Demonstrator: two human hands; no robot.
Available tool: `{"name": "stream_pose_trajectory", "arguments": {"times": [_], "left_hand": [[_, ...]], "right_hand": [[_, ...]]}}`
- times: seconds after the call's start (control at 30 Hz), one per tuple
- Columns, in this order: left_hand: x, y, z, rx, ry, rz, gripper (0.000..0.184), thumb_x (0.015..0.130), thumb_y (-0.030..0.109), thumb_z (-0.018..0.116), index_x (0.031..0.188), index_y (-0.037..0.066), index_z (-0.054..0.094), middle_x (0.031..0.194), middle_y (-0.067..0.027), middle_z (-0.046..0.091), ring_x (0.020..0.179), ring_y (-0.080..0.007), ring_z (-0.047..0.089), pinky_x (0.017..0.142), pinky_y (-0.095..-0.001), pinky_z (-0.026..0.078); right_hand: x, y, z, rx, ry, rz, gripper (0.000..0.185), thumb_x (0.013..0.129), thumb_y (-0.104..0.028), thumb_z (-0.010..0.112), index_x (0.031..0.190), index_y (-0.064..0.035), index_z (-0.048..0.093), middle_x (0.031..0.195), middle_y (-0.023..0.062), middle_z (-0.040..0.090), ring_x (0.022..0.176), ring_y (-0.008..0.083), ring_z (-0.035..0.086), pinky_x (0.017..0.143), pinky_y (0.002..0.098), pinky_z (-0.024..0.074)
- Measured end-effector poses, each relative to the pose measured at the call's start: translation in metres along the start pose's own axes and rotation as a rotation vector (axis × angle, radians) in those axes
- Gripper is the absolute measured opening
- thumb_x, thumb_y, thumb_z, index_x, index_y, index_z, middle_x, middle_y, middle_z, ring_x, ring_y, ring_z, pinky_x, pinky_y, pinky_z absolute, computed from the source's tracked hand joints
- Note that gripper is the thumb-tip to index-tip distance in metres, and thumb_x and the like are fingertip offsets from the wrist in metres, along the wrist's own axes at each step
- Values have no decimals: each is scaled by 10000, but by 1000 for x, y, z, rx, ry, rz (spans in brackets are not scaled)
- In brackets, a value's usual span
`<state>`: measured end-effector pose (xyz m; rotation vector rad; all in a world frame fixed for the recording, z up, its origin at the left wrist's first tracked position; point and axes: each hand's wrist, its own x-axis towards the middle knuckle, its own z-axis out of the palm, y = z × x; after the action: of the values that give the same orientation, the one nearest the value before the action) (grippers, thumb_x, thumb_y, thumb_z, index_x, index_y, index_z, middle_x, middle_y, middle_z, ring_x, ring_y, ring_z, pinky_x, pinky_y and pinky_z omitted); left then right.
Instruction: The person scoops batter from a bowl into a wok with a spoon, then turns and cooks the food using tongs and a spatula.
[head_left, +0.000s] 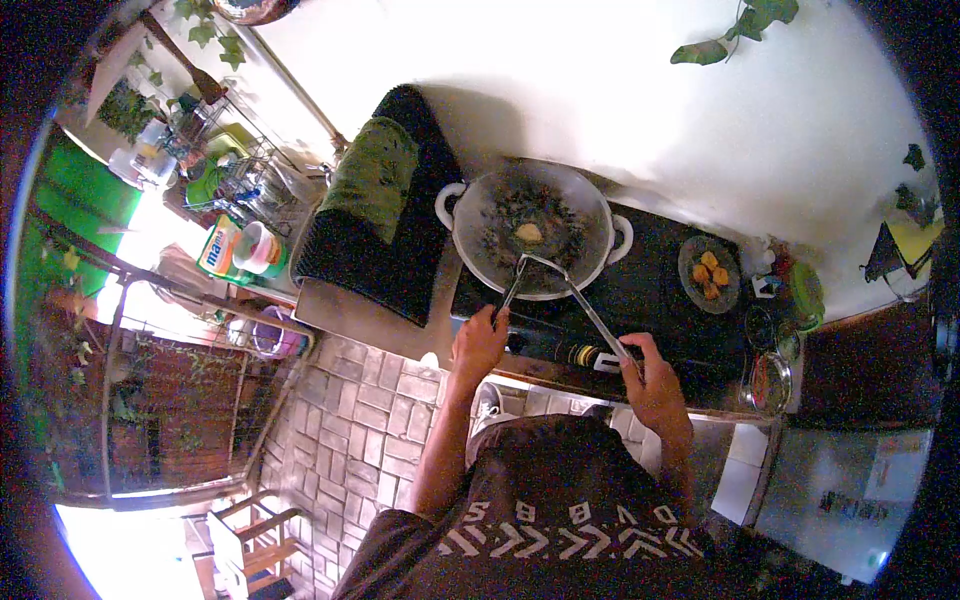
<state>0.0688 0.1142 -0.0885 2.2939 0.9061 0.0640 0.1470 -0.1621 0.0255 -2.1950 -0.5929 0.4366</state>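
A two-handled metal wok (470, 255) sits on the black stove, with bubbles or dark specks across its middle. One pale yellow piece of food (528, 232) lies in it. My left hand (481, 343) is closed around a thin metal utensil (514, 288), its tip over the wok's near side. My right hand (650, 378) grips a long-handled metal utensil (594, 316) that slants up to the wok. The two utensil tips come together just below the food; their exact shape is unclear. To the right, a glass plate (688, 285) holds several golden fried pieces (710, 275).
A black ribbed mat with a green cloth (372, 175) stands left of the wok. Farther left are a dish rack (245, 170) and a mama pouch (219, 246). Glass jars (770, 383) and a green item (806, 293) stand at the counter's right end.
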Motion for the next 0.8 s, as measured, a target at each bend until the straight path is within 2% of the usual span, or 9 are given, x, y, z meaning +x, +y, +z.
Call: {"name": "stream_pose_trajectory", "arguments": {"times": [0.1, 0.17, 0.23, 0.37, 0.43, 0.53, 0.67, 0.73, 0.8], "left_hand": [[-5, 9, -1, 28, 33, 27, 447, 988, 466, 466, 1064, 56, 625, 936, -283, 678, 908, -491, 639, 789, -580, 494], [-8, 10, -1, 56, 53, 23, 437, 991, 460, 464, 1076, 58, 613, 925, -282, 678, 897, -490, 641, 783, -583, 495], [-6, 8, -1, 87, 174, 117, 414, 995, 451, 462, 1100, 72, 591, 903, -285, 678, 877, -485, 647, 767, -587, 500], [-7, 23, -11, 100, 99, 59, 395, 994, 436, 466, 1095, 73, 587, 888, -284, 681, 848, -484, 653, 740, -589, 506], [-5, 22, -7, 111, 168, 70, 392, 996, 431, 467, 1099, 70, 581, 860, -274, 684, 818, -486, 656, 723, -589, 509], [1, 24, -11, 122, 100, -5, 382, 998, 423, 467, 1090, 71, 583, 841, -273, 682, 806, -489, 657, 724, -593, 507], [3, 23, -14, 136, 153, 25, 384, 1003, 426, 459, 1064, 70, 589, 831, -268, 683, 804, -492, 657, 727, -605, 498], [-2, 29, -16, 65, 64, 107, 388, 1005, 420, 458, 1054, 60, 596, 867, -270, 685, 828, -492, 653, 740, -602, 494], [-2, 26, -12, 50, 98, 70, 396, 1004, 423, 460, 1063, 59, 605, 886, -273, 685, 846, -490, 652, 754, -594, 496]], "right_hand": [[3, 2, 6, -26, -21, 90, 226, 998, -174, 512, 1208, -93, 512, 662, 149, 574, 603, 278, 587, 604, 424, 448], [5, 6, 12, -3, 16, -8, 224, 1005, -175, 509, 1208, -82, 510, 706, 165, 596, 617, 276, 598, 611, 416, 458], [5, 5, 14, 14, 19, -24, 223, 1004, -169, 513, 1207, -75, 510, 728, 170, 603, 623, 268, 600, 612, 411, 459], [9, 2, 16, 60, 9, -19, 226, 1001, -149, 523, 1206, -56, 509, 792, 177, 622, 651, 246, 612, 630, 393, 469], [15, 3, 21, 63, 0, -2, 226, 1002, -149, 522, 1209, -57, 511, 783, 171, 621, 653, 239, 612, 630, 393, 469], [22, 4, 32, 80, 17, -5, 229, 1004, -151, 519, 1213, -59, 514, 767, 159, 622, 658, 235, 617, 632, 396, 470], [28, 2, 47, 131, 84, -87, 234, 1000, -160, 524, 1213, -64, 519, 758, 146, 635, 661, 247, 624, 631, 408, 468], [35, -3, 47, 77, 98, -43, 235, 1001, -164, 525, 1212, -60, 519, 772, 148, 647, 671, 253, 633, 641, 413, 474], [36, -4, 46, 19, 108, -1, 236, 1003, -167, 525, 1211, -55, 518, 786, 149, 658, 682, 259, 641, 652, 417, 480]]}}
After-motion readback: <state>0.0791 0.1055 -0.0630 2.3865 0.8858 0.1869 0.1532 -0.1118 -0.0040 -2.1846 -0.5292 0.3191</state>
